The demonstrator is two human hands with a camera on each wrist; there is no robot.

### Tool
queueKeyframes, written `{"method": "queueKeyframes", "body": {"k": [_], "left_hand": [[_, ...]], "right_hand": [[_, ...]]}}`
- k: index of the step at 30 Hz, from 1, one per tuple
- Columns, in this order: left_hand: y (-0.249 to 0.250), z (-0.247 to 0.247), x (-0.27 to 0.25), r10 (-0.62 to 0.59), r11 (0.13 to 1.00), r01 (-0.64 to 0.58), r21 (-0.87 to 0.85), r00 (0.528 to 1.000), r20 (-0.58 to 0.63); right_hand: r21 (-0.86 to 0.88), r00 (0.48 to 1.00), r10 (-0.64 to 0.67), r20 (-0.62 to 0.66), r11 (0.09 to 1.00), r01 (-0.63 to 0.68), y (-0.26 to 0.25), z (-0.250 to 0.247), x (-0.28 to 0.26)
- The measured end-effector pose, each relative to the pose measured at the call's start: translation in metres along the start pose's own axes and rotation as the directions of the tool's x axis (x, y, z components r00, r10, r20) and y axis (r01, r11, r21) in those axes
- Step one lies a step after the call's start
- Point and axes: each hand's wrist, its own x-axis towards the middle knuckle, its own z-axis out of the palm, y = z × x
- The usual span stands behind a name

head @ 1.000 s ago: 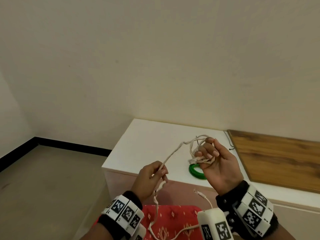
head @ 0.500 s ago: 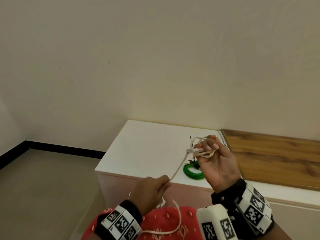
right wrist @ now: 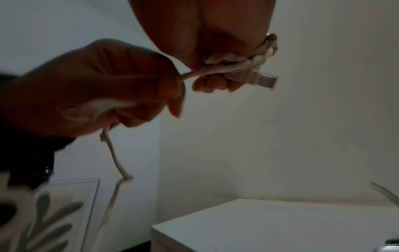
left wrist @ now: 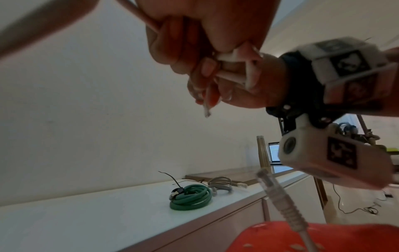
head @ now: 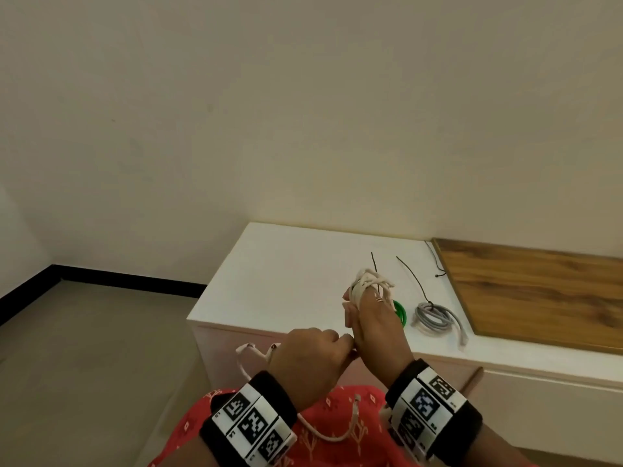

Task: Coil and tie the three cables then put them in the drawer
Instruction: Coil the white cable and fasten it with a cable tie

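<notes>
A white cable point(head: 365, 284) is wound in loops round the fingers of my right hand point(head: 354, 298), held above the white cabinet top point(head: 269, 281). One plug point(right wrist: 259, 79) sticks out past those fingers. My left hand point(head: 340, 342) grips the same cable just below, knuckles against the right palm. The slack loops out to the left point(head: 249, 352) and trails over my red lap, ending in the other plug point(left wrist: 278, 196). A tied green coil point(left wrist: 190, 197) and a grey coil point(head: 436, 318) lie on the cabinet; in the head view the green coil is mostly hidden by my right hand.
Thin black ties point(head: 414, 278) lie on the cabinet top behind the coils. A wooden board point(head: 539, 291) covers the cabinet's right part. The cabinet front point(head: 505, 399) faces my knees. Bare floor and a black skirting point(head: 118, 281) lie to the left.
My left hand has come up to the right hand, so the stretch of cable between them has gone. The right hand has turned its back to the head camera, with more loops on it.
</notes>
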Motion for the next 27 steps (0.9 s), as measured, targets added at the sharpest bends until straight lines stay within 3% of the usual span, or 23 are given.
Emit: {"method": "queueKeyframes", "body": {"k": [2, 4, 6, 9, 13, 14, 16, 19, 22, 25, 27], "left_hand": [[-0.002, 0.001, 0.0, 0.003, 1.0, -0.003, 0.011, 0.998, -0.064], [-0.005, 0.004, -0.001, 0.019, 1.0, -0.016, 0.021, 0.992, -0.124], [-0.008, 0.006, -0.003, 0.033, 0.999, -0.033, 0.0, 0.988, -0.153], [-0.014, 0.006, -0.004, 0.03, 0.999, -0.034, -0.023, 0.986, -0.166], [-0.022, -0.002, -0.003, -0.071, 0.985, 0.055, -0.166, 0.993, -0.092], [-0.024, -0.004, -0.003, -0.114, 0.966, 0.098, -0.238, 0.992, -0.057], [-0.03, -0.006, -0.006, -0.179, 0.882, 0.18, -0.435, 0.983, 0.044], [-0.036, -0.001, -0.012, -0.138, 0.77, 0.216, -0.6, 0.975, 0.174], [-0.033, 0.0, -0.013, -0.158, 0.673, 0.215, -0.707, 0.976, 0.147], [-0.029, 0.0, -0.011, -0.335, 0.439, 0.28, -0.854, 0.933, 0.133], [-0.023, -0.003, -0.009, -0.41, 0.263, 0.346, -0.901, 0.885, 0.22]], "right_hand": [[-0.162, 0.989, -0.013, 0.151, 0.986, 0.037, 0.0, -0.001, 0.003], [-0.192, 0.93, 0.07, 0.362, 0.981, 0.001, 0.0, -0.007, 0.006], [-0.099, 0.815, 0.116, 0.568, 0.992, -0.072, 0.001, -0.016, 0.007], [0.049, 0.668, 0.113, 0.736, 0.975, -0.219, 0.002, -0.023, 0.009], [0.291, 0.561, -0.02, 0.828, 0.87, -0.398, 0.008, -0.025, 0.009], [0.344, 0.558, -0.05, 0.828, 0.832, -0.436, 0.008, -0.025, 0.009], [0.389, 0.605, -0.023, 0.796, 0.785, -0.483, 0.011, -0.025, 0.01], [0.433, 0.654, 0.026, 0.756, 0.73, -0.529, 0.013, -0.029, 0.012], [0.456, 0.673, 0.037, 0.739, 0.708, -0.539, 0.01, -0.029, 0.012], [0.469, 0.722, 0.066, 0.689, 0.719, -0.514, 0.007, -0.025, 0.012], [0.479, 0.771, 0.086, 0.632, 0.738, -0.475, 0.006, -0.024, 0.012]]}}
